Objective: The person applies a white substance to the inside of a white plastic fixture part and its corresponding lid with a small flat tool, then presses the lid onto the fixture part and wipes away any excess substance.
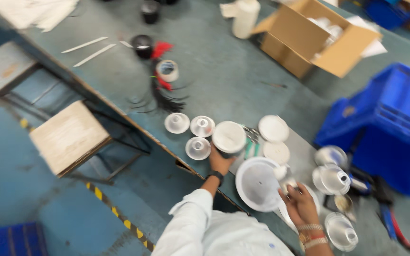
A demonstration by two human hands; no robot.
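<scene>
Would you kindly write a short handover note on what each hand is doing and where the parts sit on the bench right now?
Left hand: closed around the side of a white round part near the bench edge; the blur hides the exact grip.
Right hand: holds a small shiny piece beside the large white dish.
Three small clear cones lie left of the left hand; two white discs lie behind the dish.
Silver reflector cones are clustered to the right, by the blue crates.
Done or left: cannot be judged from this view.
</scene>
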